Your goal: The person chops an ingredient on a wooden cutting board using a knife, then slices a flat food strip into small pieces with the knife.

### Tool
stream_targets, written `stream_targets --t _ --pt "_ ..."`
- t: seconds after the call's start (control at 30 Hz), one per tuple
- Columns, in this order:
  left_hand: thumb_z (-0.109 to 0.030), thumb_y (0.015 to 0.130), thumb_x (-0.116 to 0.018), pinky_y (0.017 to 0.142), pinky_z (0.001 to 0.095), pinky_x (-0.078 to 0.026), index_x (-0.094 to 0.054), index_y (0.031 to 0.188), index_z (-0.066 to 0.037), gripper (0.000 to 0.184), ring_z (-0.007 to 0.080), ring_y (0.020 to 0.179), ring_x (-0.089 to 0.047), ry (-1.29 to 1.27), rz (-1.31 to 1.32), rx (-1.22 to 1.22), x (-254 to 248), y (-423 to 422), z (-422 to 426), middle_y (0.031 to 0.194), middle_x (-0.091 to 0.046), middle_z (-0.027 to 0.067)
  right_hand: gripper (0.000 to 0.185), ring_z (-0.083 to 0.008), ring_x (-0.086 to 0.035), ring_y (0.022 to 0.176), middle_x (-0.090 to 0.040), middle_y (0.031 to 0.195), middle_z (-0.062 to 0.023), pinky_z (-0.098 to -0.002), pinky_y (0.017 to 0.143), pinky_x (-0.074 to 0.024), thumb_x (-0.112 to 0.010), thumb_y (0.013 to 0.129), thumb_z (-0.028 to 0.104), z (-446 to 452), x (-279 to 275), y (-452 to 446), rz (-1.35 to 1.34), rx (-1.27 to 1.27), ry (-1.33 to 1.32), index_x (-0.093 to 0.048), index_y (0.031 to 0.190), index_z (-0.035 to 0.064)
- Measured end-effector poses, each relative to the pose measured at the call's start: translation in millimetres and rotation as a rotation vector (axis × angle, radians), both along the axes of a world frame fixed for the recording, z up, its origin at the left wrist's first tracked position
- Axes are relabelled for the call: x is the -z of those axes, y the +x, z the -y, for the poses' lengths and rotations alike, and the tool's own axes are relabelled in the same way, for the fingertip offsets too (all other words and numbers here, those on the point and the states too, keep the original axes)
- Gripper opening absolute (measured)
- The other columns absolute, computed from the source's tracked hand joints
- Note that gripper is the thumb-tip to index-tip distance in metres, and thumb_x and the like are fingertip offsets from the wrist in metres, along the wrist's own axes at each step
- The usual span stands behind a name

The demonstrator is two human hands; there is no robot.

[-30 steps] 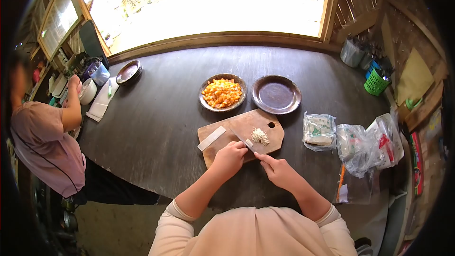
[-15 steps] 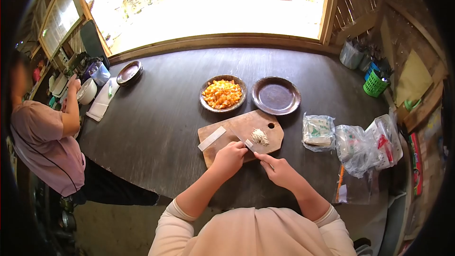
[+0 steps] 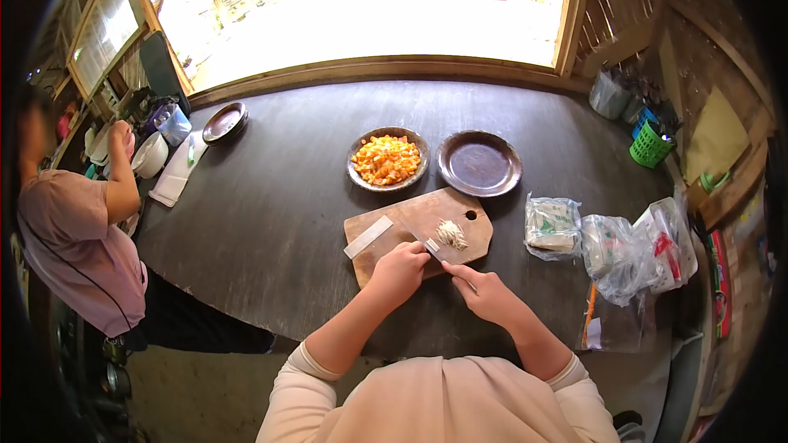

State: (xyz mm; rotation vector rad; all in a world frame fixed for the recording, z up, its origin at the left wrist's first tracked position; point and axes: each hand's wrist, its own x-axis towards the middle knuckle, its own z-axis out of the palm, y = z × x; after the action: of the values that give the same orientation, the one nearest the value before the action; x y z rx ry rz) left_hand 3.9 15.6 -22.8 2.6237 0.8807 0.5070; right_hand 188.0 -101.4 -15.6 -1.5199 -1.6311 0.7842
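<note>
On the wooden cutting board my right hand grips a knife, whose blade is partly hidden by my fingers. Close beside it, my left hand has its fingers closed on a small whitish piece at the blade. A pile of thin pale strips lies just beyond the knife. At the board's left side rests a flat, pale rectangular slab. Behind the board stand a brown plate of orange diced pieces and a bare brown plate.
Plastic-wrapped packs and a clear bag lie to the right on the dark table. A green basket stands at the far right. Stacked plates sit back left. A person stands at the left by a white bowl.
My hands keep almost the same place, while the knife blade shows less beyond my left fingers. The person at the left has raised a hand slightly.
</note>
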Motion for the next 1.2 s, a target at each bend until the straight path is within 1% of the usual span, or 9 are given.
stream_targets --t 0.13,0.2,0.4,0.7,0.83,0.9,1.0,1.1,1.2 --pt "-0.006 0.080 -0.062 0.087 0.0398 -0.053 -0.072 0.096 -0.005 0.019 0.0303 0.100 -0.064 0.005 -0.008 0.005 3.0 -0.2 -0.6 0.105 -0.067 0.0088 0.034 -0.0410 -0.067 0.094 -0.068 0.103 -0.0237 -0.0432 0.078 -0.0549 -0.056 0.098 0.013 -0.4 -1.9 0.0 -0.018 0.001 -0.012 -0.059 0.132 0.0108" --pt "-0.005 0.080 -0.062 0.087 0.0397 -0.053 -0.072 0.096 -0.005 0.019 0.0302 0.100 -0.063 -0.003 -0.004 0.006 3.4 0.1 -2.2 0.104 -0.067 0.0087 0.033 -0.0416 -0.066 0.098 -0.068 0.106 -0.0233 -0.0435 0.082 -0.0548 -0.056 0.098 0.013 -2.9 -6.3 -3.4 -0.025 0.010 -0.051 -0.060 0.131 0.0104" --pt "-0.005 0.079 -0.061 0.088 0.0396 -0.053 -0.072 0.098 -0.005 0.021 0.0297 0.103 -0.063 -0.012 0.000 0.003 0.7 -0.7 0.0 0.105 -0.067 0.0083 0.035 -0.0424 -0.064 0.103 -0.068 0.110 -0.0227 -0.0416 0.087 -0.0538 -0.056 0.098 0.013 -0.6 -10.2 -0.6 -0.018 0.003 -0.097 -0.060 0.133 0.0118" --pt "-0.005 0.080 -0.061 0.089 0.0390 -0.053 -0.072 0.098 -0.006 0.022 0.0295 0.103 -0.063 -0.021 -0.024 0.005 0.6 -0.4 -0.4 0.106 -0.067 0.0074 0.034 -0.0402 -0.065 0.104 -0.068 0.113 -0.0223 -0.0398 0.088 -0.0538 -0.056 0.098 0.013 -2.2 -8.5 -5.6 -0.018 0.021 -0.083 -0.060 0.132 0.0108" --pt "-0.005 0.080 -0.061 0.089 0.0389 -0.053 -0.072 0.097 -0.006 0.020 0.0292 0.103 -0.063 -0.010 -0.005 0.008 1.8 -0.5 -0.8 0.105 -0.067 0.0071 0.034 -0.0400 -0.065 0.105 -0.067 0.114 -0.0222 -0.0402 0.087 -0.0538 -0.056 0.099 0.013 -2.6 -5.0 -3.0 -0.005 0.006 -0.085 -0.060 0.132 0.0105" --pt "-0.005 0.080 -0.062 0.088 0.0390 -0.053 -0.072 0.097 -0.006 0.020 0.0291 0.102 -0.063 -0.004 0.009 0.002 1.5 -0.6 -0.4 0.105 -0.067 0.0071 0.033 -0.0416 -0.066 0.093 -0.068 0.104 -0.0238 -0.0454 0.078 -0.0549 -0.055 0.098 0.013 1.4 -0.8 0.8 0.004 0.002 -0.003 -0.060 0.131 0.0114" --pt "-0.005 0.080 -0.062 0.088 0.0392 -0.053 -0.072 0.097 -0.006 0.020 0.0292 0.102 -0.063 -0.007 0.018 -0.005 1.5 -1.2 0.8 0.104 -0.067 0.0070 0.033 -0.0419 -0.066 0.093 -0.068 0.103 -0.0240 -0.0455 0.079 -0.0548 -0.055 0.098 0.013 2.5 -6.3 1.3 -0.022 0.006 -0.083 -0.060 0.131 0.0111" --pt "-0.005 0.080 -0.062 0.088 0.0393 -0.053 -0.072 0.098 -0.006 0.021 0.0293 0.102 -0.063 -0.020 0.004 -0.005 0.5 0.0 -0.7 0.105 -0.067 0.0068 0.032 -0.0419 -0.067 0.093 -0.068 0.103 -0.0244 -0.0442 0.079 -0.0551 -0.056 0.098 0.014 -2.2 -3.8 -4.9 -0.011 0.014 0.016 -0.061 0.130 0.0108" --pt "-0.005 0.080 -0.062 0.088 0.0392 -0.053 -0.072 0.098 -0.006 0.021 0.0294 0.102 -0.063 -0.015 0.015 0.001 4.2 -0.1 -1.7 0.104 -0.067 0.0067 0.033 -0.0420 -0.067 0.095 -0.068 0.104 -0.0238 -0.0429 0.080 -0.0551 -0.055 0.099 0.014 -3.9 -7.2 -6.7 0.026 0.016 -0.059 -0.060 0.131 0.0108"
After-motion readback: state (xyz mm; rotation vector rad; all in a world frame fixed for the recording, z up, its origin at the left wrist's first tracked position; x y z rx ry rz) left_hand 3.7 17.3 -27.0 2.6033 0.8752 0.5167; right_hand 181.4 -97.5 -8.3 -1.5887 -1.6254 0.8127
